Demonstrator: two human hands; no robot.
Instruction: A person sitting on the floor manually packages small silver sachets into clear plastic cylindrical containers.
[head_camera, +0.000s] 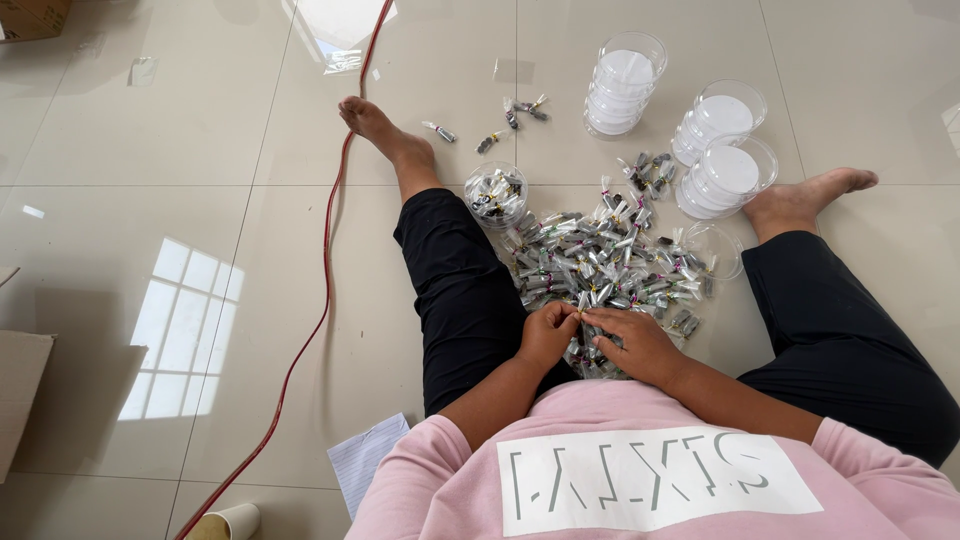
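I sit on a tiled floor with my legs spread around a heap of small silver wrapped packets (600, 265). My left hand (548, 333) and my right hand (632, 343) meet at the near edge of the heap, and their fingertips pinch one small packet (581, 314) between them. A clear plastic cup (495, 193) partly filled with packets stands at the far left of the heap, by my left leg. An empty clear lid or dish (715, 250) lies at the heap's right side.
Three stacks of clear round containers with white lids (622, 82) (715, 118) (728, 175) stand beyond the heap. Loose packets (510, 118) lie farther out. A red cable (325, 270) runs along the floor at left. A sheet of paper (365, 460), a paper cup (230, 522) and cardboard (18, 395) lie nearby.
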